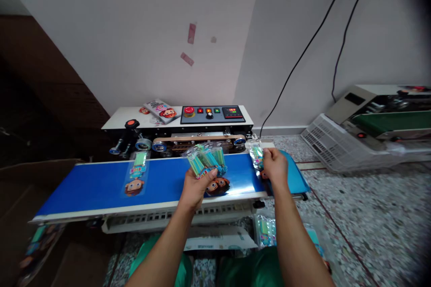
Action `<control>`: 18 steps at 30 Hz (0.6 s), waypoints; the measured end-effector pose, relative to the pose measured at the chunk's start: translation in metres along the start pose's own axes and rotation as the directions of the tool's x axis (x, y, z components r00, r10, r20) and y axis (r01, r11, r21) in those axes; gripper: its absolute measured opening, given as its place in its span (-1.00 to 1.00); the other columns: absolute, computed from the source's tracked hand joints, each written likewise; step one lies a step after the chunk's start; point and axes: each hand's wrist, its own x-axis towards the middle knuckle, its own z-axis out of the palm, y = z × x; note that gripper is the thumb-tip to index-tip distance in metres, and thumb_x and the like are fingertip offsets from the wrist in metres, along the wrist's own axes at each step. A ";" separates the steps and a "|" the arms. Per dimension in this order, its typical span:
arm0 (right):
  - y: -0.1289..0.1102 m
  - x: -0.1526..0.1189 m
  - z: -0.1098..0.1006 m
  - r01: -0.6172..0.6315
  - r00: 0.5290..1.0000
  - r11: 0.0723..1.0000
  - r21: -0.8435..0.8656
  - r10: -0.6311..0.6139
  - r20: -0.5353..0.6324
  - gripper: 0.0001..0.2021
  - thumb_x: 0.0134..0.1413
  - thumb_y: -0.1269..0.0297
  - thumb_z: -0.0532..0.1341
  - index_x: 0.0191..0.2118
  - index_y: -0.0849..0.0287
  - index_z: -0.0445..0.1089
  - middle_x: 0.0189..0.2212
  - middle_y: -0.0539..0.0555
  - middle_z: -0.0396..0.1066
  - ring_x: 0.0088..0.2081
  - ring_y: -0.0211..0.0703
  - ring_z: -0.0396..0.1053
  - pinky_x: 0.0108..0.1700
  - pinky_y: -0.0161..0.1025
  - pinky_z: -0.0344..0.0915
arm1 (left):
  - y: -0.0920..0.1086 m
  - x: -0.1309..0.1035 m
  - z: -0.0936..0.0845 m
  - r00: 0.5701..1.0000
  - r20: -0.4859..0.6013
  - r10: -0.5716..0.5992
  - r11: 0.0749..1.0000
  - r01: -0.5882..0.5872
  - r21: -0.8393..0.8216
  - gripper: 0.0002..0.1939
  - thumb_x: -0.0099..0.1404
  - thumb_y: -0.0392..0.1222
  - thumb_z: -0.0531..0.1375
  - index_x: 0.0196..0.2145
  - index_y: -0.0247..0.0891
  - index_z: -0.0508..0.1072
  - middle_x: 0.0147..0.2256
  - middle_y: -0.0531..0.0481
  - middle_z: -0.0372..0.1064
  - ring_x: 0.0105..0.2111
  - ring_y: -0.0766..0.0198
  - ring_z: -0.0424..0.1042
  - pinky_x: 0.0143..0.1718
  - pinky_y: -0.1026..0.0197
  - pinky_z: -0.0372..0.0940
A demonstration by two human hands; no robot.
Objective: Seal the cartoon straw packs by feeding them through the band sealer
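My left hand (198, 186) is closed around a fanned bunch of clear plastic packets (208, 159), each with green and blue strips and a cartoon doll head printed at the bottom. It hangs over the middle of the blue conveyor belt (164, 184). At the belt's right end, my right hand (276, 168) pinches one such packet (256, 157) by its side, its top edge near the sealing machine's inlet. Another packet (136, 172) lies flat on the belt at the left, its upper end close to the rollers.
The sealing machine (148, 121) has a control panel (213, 115) with lit buttons and a display. More packets (266, 228) sit in a container below right. A cardboard box (77, 251) with packets stands lower left. A white crate (332, 143) and second machine (380, 112) are at the right.
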 end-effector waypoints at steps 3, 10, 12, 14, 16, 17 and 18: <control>-0.012 -0.002 0.012 -0.014 0.998 0.993 -0.119 0.021 0.056 -0.67 0.15 0.24 -0.01 -0.27 0.26 0.47 -0.44 0.21 0.46 -0.39 -0.08 0.34 -0.38 -0.26 0.08 | -0.004 0.001 -0.003 0.999 0.034 0.008 1.000 -0.009 0.029 -0.69 -0.06 -0.23 0.40 -0.31 -0.34 0.52 -0.37 -0.04 0.53 -0.38 0.26 0.48 -0.27 0.22 0.36; -0.061 -0.033 0.014 0.122 0.959 0.925 0.360 -0.203 0.197 -0.62 0.18 0.08 0.02 -0.07 0.21 0.41 -0.18 0.20 0.46 -0.16 -0.05 0.36 -0.15 -0.20 0.22 | -0.007 0.004 -0.007 1.000 0.022 0.018 1.000 -0.018 0.005 -0.65 -0.04 -0.24 0.39 -0.25 -0.33 0.50 -0.33 -0.05 0.53 -0.34 0.23 0.49 -0.21 0.18 0.36; -0.072 -0.047 0.010 0.044 0.882 0.784 0.619 -0.321 0.344 -0.62 0.16 0.04 0.06 -0.06 0.16 0.42 -0.18 0.11 0.47 -0.16 -0.10 0.38 -0.15 -0.23 0.26 | -0.006 0.005 -0.005 0.999 0.025 0.020 1.000 -0.020 -0.021 -0.62 -0.05 -0.24 0.40 -0.22 -0.34 0.50 -0.29 -0.09 0.54 -0.30 0.18 0.50 -0.16 0.13 0.36; -0.080 -0.059 0.007 -0.027 0.828 0.679 0.733 -0.395 0.397 -0.68 0.13 0.06 0.12 -0.13 0.14 0.46 -0.27 0.05 0.48 -0.22 -0.14 0.39 -0.17 -0.25 0.28 | -0.004 0.004 -0.003 1.000 0.017 0.014 0.999 -0.013 -0.036 -0.59 -0.08 -0.23 0.41 -0.22 -0.35 0.51 -0.27 -0.12 0.54 -0.29 0.15 0.50 -0.13 0.10 0.36; -0.085 -0.066 0.005 -0.004 0.866 0.638 0.770 -0.383 0.322 -0.74 0.09 0.10 0.17 -0.23 0.15 0.49 -0.34 0.02 0.48 -0.25 -0.15 0.39 -0.18 -0.25 0.27 | -0.001 0.002 0.000 1.000 0.005 0.010 0.999 -0.010 -0.050 -0.60 -0.08 -0.23 0.41 -0.23 -0.34 0.52 -0.27 -0.12 0.54 -0.29 0.15 0.51 -0.13 0.09 0.36; -0.086 -0.068 0.004 0.027 0.900 0.630 0.776 -0.353 0.255 -0.75 0.09 0.11 0.18 -0.25 0.15 0.48 -0.35 0.01 0.48 -0.26 -0.16 0.38 -0.19 -0.26 0.27 | 0.000 0.001 0.002 1.000 0.003 0.008 0.998 -0.008 -0.057 -0.62 -0.07 -0.23 0.40 -0.24 -0.34 0.52 -0.28 -0.11 0.54 -0.29 0.15 0.51 -0.12 0.09 0.36; -0.086 -0.069 0.004 0.059 0.928 0.628 0.776 -0.321 0.189 -0.76 0.10 0.12 0.17 -0.26 0.15 0.48 -0.36 0.00 0.47 -0.27 -0.17 0.37 -0.20 -0.26 0.26 | 0.002 -0.001 0.004 1.000 0.003 0.006 0.998 -0.006 -0.062 -0.64 -0.06 -0.23 0.39 -0.25 -0.33 0.52 -0.28 -0.11 0.55 -0.29 0.14 0.51 -0.12 0.08 0.36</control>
